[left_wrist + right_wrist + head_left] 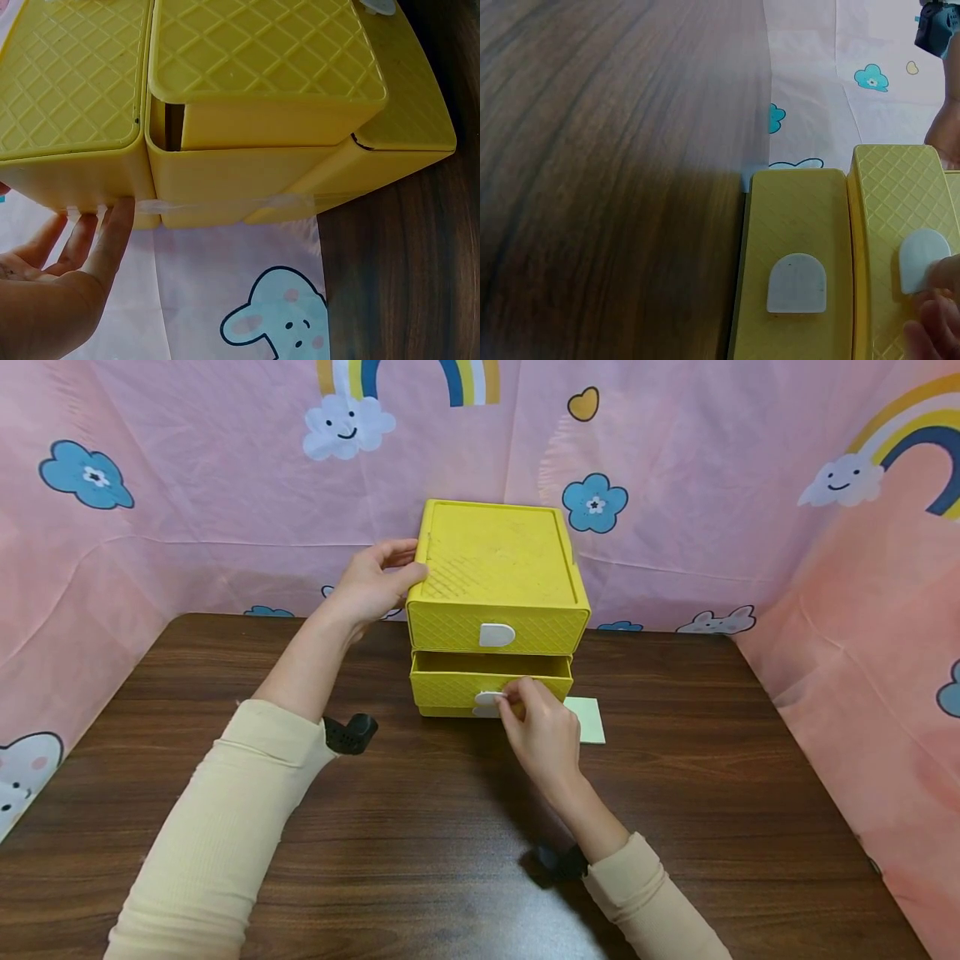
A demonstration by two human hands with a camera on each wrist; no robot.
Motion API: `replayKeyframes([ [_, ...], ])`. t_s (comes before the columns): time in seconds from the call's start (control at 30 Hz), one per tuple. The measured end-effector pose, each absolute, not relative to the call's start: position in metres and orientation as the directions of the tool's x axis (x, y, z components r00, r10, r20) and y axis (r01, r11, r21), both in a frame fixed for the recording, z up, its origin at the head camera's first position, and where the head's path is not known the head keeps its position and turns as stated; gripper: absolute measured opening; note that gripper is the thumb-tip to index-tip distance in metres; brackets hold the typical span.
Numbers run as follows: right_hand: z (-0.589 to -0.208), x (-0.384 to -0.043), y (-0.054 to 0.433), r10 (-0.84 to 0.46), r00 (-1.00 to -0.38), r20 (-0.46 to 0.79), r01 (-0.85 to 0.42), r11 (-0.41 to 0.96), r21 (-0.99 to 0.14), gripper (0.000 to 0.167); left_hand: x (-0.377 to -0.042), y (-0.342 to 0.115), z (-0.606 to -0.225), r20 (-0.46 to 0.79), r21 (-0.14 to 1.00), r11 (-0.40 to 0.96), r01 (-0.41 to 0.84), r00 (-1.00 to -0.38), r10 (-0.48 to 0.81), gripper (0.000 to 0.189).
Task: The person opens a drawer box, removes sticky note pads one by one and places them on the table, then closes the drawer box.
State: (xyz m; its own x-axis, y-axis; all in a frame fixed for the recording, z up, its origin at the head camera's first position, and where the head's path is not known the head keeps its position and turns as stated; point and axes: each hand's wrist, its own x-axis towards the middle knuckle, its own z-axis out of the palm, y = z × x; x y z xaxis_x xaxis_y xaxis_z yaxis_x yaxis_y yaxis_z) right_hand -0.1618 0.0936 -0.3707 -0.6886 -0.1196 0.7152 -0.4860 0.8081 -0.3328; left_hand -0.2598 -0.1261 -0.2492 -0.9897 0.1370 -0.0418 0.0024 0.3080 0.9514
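Observation:
A yellow plastic drawer cabinet (495, 552) stands on the table, its compartments stacked. The middle drawer (446, 690) is pulled partway out, its inside showing dark. My right hand (546, 735) pinches this drawer's white tab handle (919, 259) between thumb and fingers. On the cabinet's left side rests my left hand (371, 583), thumb over the top edge. In the left wrist view its fingers (109, 244) lie fairly straight against the side wall. Above, the top drawer with its own white handle (497, 635) is closed. The bottom drawer's handle (796, 285) shows in the right wrist view.
A pale green paper square (587, 721) lies on the dark wooden table (390, 843), just right of the cabinet. Pink patterned cloth (225, 460) hangs behind and along both sides. Both wrists wear small black cameras (351, 734).

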Motion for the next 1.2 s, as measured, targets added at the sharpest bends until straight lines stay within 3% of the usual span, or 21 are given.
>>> replayKeyframes([
  [0.77, -0.373, -0.151, 0.101, -0.236, -0.608, 0.758, -0.581, 0.783, -0.222, 0.009, -0.262, -0.125, -0.251, -0.031, 0.955, 0.298, 0.009, -0.991, 0.131, 0.055],
  [1.2, -0.369, -0.144, 0.104, -0.316, -0.560, 0.766, -0.591, 0.800, -0.102, 0.006, -0.261, -0.126, -0.251, -0.031, 0.957, 0.291, 0.011, -0.990, 0.141, 0.056],
])
